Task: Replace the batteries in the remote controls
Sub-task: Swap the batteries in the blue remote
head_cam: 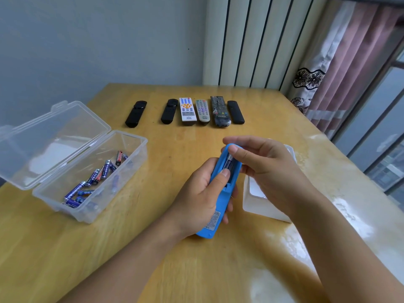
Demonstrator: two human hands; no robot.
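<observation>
We've got the blue rubber-sleeved remote cradled back-up in our left hand, thumb steadying the dark AAA battery while right hand fingertips pinch its top end.

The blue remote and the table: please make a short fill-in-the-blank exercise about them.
1. The left hand holds the ____ remote.
2. The right hand touches a ____ in its open compartment.
3. The spare batteries lie in a clear plastic ____ with an open lid.
4. ____ remotes lie in a row at the far side.

Missing words: blue; battery; box; Six
</observation>
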